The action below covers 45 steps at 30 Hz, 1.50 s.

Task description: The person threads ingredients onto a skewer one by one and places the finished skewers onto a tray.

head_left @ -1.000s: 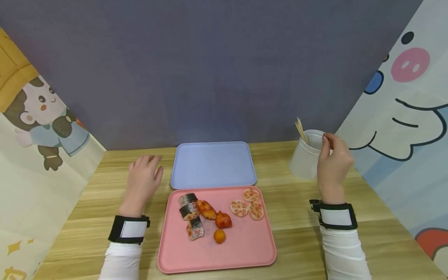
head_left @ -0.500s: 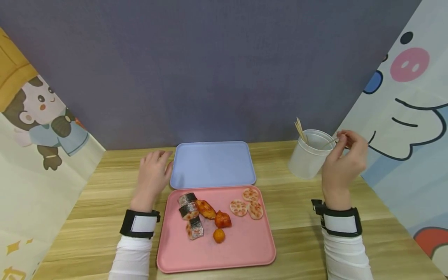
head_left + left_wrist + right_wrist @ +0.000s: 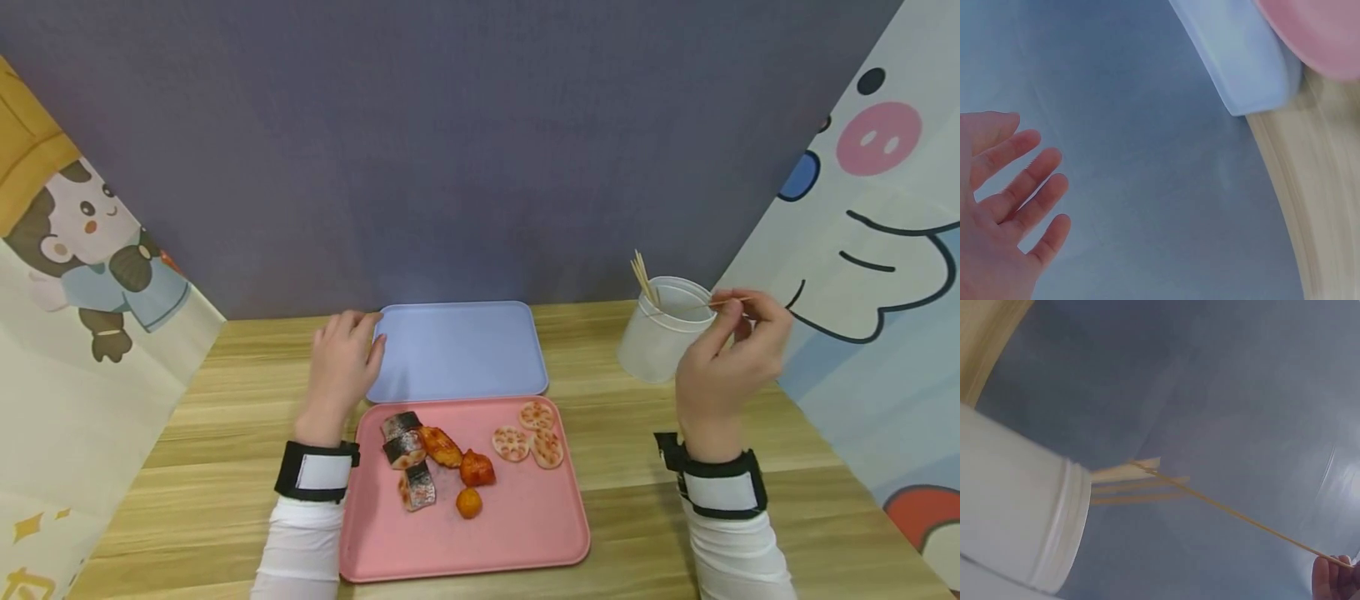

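My right hand point(image 3: 729, 362) pinches a thin bamboo skewer point(image 3: 1238, 515) between thumb and fingertips. The skewer lies nearly level and points left across the mouth of a white bucket point(image 3: 651, 346). Several more skewers point(image 3: 642, 277) lean inside that bucket, their ends sticking out at the back left. Over the left edge of a blue tray point(image 3: 461, 354) hovers my left hand point(image 3: 339, 367), fingers loosely bent around nothing. In the left wrist view its fingers point(image 3: 1044, 200) are spread apart, with nothing in the palm.
In front of the blue tray lies a pink tray point(image 3: 517, 537). On it are fish pieces point(image 3: 405, 450), a glazed wing-like piece point(image 3: 440, 447), a reddish chunk point(image 3: 477, 468), an orange ball point(image 3: 468, 502) and lotus root slices point(image 3: 511, 444). A grey panel point(image 3: 465, 150) rises behind.
My right hand has moved right and drawn a skewer out of the bucket, tipping it from slanted to nearly level. My left hand has shifted right, to the blue tray's edge.
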Each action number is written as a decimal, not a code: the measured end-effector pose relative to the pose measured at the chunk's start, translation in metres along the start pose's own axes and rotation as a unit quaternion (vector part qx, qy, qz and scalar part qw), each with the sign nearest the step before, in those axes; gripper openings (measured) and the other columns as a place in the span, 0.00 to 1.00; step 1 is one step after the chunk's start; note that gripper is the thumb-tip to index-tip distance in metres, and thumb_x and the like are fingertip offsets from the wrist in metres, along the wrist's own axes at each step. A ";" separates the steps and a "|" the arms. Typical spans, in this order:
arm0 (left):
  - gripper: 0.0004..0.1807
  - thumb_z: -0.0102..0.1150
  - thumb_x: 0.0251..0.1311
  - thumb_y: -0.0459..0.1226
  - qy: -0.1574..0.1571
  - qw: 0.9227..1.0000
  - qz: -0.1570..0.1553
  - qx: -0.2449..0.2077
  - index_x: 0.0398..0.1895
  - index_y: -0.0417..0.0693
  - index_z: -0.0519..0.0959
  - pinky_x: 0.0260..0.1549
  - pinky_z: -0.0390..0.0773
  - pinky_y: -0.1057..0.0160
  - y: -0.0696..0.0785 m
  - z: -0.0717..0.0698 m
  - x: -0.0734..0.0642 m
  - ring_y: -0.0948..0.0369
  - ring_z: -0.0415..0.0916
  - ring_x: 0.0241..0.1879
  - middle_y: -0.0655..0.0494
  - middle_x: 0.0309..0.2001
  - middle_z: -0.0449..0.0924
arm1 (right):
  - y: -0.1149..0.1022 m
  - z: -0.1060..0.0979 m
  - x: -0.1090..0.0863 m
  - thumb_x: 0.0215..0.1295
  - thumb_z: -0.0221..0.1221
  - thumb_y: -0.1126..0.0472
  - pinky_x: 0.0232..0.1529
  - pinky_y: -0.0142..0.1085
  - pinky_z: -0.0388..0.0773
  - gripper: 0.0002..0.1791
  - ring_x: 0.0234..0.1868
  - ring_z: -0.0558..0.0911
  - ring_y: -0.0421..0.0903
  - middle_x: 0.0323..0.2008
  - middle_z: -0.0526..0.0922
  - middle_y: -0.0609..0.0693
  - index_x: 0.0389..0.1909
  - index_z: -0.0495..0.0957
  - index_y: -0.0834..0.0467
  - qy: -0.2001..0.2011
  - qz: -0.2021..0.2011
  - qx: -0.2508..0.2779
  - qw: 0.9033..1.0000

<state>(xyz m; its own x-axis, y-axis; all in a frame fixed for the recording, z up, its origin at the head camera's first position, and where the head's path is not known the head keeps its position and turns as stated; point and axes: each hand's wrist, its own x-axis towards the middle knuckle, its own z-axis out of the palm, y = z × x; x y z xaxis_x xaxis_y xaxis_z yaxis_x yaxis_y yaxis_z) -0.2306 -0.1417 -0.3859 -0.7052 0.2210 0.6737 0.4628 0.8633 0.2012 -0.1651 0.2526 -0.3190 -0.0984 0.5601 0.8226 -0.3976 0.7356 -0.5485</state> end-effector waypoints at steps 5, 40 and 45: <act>0.15 0.58 0.61 0.38 -0.005 1.000 0.000 -0.004 0.50 0.43 0.79 0.40 0.68 0.47 0.010 0.003 0.004 0.46 0.71 0.43 0.43 0.42 0.77 | -0.002 0.006 -0.013 0.70 0.50 0.66 0.39 0.23 0.74 0.08 0.37 0.79 0.40 0.34 0.78 0.44 0.39 0.72 0.68 -0.051 0.011 0.062 0.997; 0.16 0.61 0.60 0.37 -0.040 0.988 0.124 -0.080 0.50 0.41 0.79 0.42 0.76 0.56 0.114 0.046 0.014 0.53 0.74 0.43 0.49 0.42 0.77 | -0.010 0.028 -0.086 0.70 0.50 0.66 0.40 0.34 0.82 0.12 0.39 0.82 0.48 0.39 0.74 0.70 0.42 0.62 0.73 -0.288 0.211 0.258 0.898; 0.16 0.62 0.60 0.38 -0.063 0.985 0.143 -0.077 0.49 0.41 0.79 0.44 0.77 0.61 0.128 0.051 0.012 0.55 0.75 0.43 0.50 0.41 0.78 | -0.015 0.029 -0.094 0.70 0.50 0.64 0.41 0.36 0.82 0.13 0.39 0.83 0.47 0.39 0.73 0.72 0.43 0.61 0.73 -0.303 0.252 0.287 0.873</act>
<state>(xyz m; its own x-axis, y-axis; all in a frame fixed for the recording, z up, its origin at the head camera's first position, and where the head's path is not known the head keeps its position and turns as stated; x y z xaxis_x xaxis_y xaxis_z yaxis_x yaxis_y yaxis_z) -0.2071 -0.0060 -0.3882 -0.5907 0.5077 0.6272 0.7215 0.6804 0.1287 -0.1761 0.1778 -0.3835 -0.7888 0.3252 0.5216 -0.5384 0.0439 -0.8416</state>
